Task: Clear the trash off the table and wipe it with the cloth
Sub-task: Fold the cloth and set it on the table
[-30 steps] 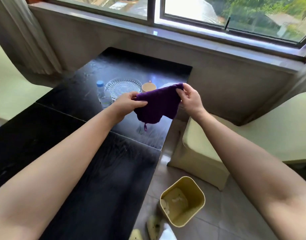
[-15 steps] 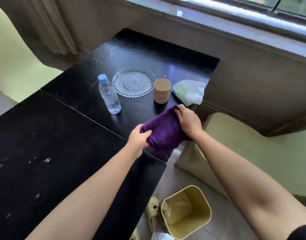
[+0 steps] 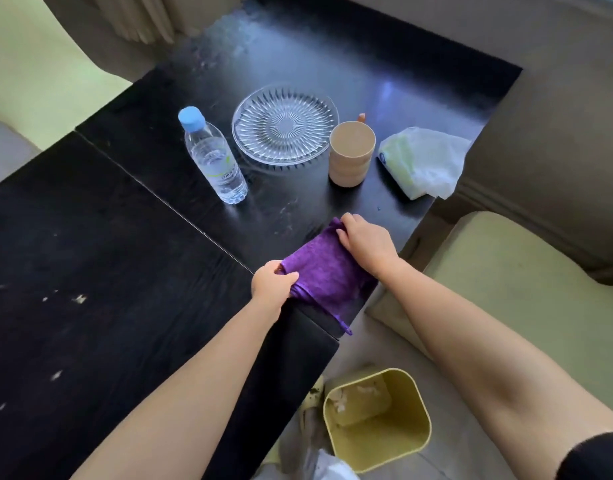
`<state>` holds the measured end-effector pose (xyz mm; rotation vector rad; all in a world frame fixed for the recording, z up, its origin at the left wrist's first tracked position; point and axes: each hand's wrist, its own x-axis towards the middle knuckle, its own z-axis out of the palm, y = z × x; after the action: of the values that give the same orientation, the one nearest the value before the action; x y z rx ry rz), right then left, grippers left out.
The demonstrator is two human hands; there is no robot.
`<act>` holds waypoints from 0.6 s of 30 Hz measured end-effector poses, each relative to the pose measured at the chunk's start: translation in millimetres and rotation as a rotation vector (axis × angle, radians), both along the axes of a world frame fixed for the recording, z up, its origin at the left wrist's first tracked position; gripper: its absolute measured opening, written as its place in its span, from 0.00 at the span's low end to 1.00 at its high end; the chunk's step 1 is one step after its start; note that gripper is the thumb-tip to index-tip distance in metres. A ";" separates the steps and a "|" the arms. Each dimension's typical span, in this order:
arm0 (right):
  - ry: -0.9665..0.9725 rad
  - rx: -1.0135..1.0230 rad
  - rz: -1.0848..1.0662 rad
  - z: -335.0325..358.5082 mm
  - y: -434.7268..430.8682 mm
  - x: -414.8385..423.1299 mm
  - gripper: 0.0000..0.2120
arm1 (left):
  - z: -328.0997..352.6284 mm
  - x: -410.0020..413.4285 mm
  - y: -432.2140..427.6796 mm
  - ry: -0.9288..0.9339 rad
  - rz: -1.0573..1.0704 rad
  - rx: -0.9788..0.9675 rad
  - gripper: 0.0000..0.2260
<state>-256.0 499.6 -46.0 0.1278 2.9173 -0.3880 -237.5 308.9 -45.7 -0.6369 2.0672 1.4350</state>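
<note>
Purple cloth (image 3: pixel 327 271) sits at the tabletop's (image 3: pixel 125 237) right edge, your left hand (image 3: pixel 272 282) pinching its near end, right hand (image 3: pixel 365 242) gripping its far end.

Soft daylight comes from the far side, leaving a pale glare on the far part of the dark table (image 3: pixel 333 57). Edges bend from the wide lens. The picture is slightly soft.

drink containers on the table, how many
2: a water bottle left of the glass plate, and a beige cup on the plate's right. None seem hidden.
</note>
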 end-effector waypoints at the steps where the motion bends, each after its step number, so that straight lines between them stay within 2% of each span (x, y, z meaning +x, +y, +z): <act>1: 0.001 0.016 0.013 -2.4 0.0 -3.8 0.16 | -3.9 -4.3 -1.0 0.026 -0.048 -0.061 0.03; 7: 0.026 0.023 -0.015 -18.8 4.0 -16.4 0.17 | -4.2 -21.2 -1.6 0.148 -0.235 -0.304 0.09; 10: 0.053 -0.004 -0.014 -24.1 9.9 -20.4 0.18 | -6.4 -29.1 -7.2 0.188 -0.283 -0.337 0.11; 12: 0.080 -0.066 -0.065 -26.0 16.0 -24.1 0.19 | -6.6 -39.1 -12.0 0.197 -0.237 -0.321 0.16; 14: 0.120 -0.204 -0.207 -24.9 23.2 -30.9 0.24 | -4.3 -56.6 -19.3 0.210 -0.123 -0.317 0.25; 18: 0.178 -0.466 -0.460 -12.6 38.9 -61.5 0.41 | 10.8 -107.7 -40.7 0.311 0.117 -0.218 0.44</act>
<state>-317.5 538.4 -58.6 0.7267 2.8463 -1.1882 -345.2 268.2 -34.9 -0.6642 2.4914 1.4608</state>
